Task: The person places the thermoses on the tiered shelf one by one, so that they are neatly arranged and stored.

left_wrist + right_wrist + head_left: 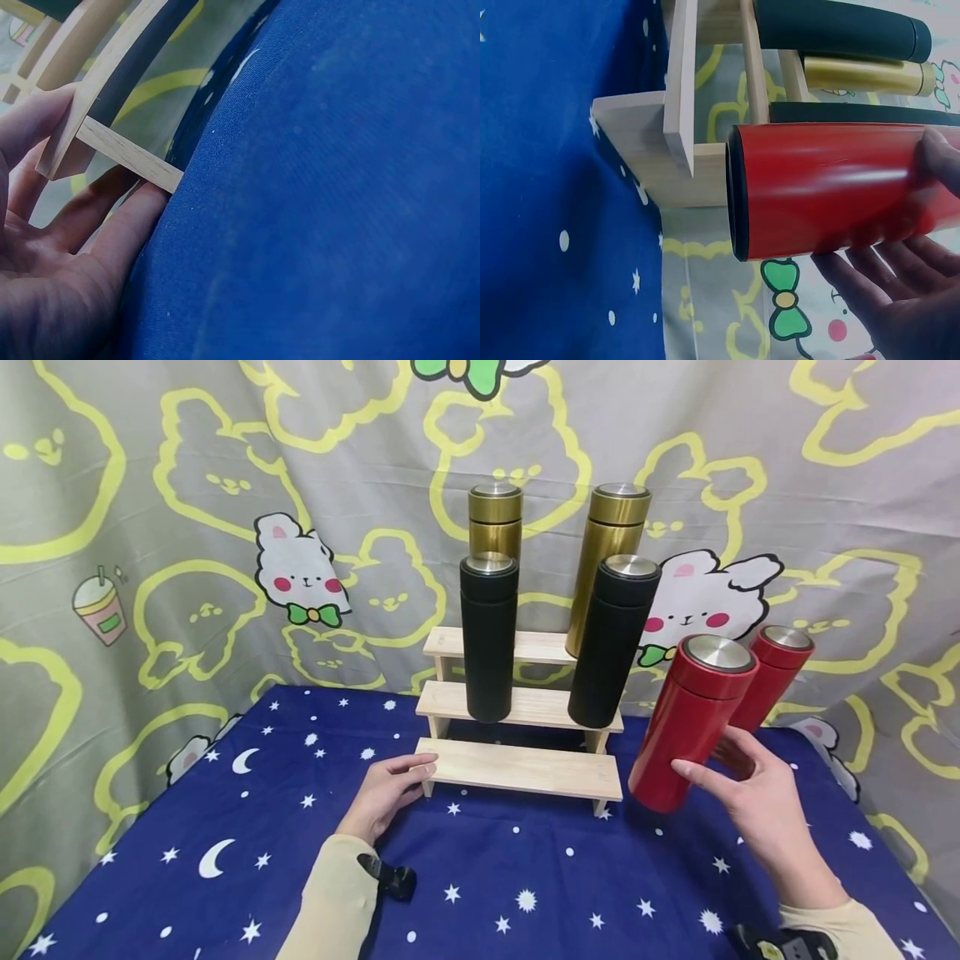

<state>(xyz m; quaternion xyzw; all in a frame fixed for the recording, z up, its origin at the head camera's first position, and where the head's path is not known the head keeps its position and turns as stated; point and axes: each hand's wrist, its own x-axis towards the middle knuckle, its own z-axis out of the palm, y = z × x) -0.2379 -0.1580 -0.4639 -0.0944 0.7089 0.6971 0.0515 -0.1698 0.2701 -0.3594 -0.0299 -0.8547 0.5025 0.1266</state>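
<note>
My right hand (765,797) grips a red thermos bottle (693,718) with a silver lid top, fingers behind and thumb in front. In the right wrist view the red bottle's dark base (737,193) faces the wooden stepped rack, beside its lowest step. That bottle is tilted and held off the table. My left hand (388,789) holds the left end of the rack's lowest step (517,768). In the left wrist view its thumb lies on the plank (105,67) and its fingers are by the leg (127,154).
Two black bottles, left (490,643) and right (615,647), stand on the middle step. Behind them, on the top step, are a left gold bottle (495,522) and a right gold bottle (611,535). A second red bottle (776,668) stands right of the rack, on the blue star-patterned cloth (487,893).
</note>
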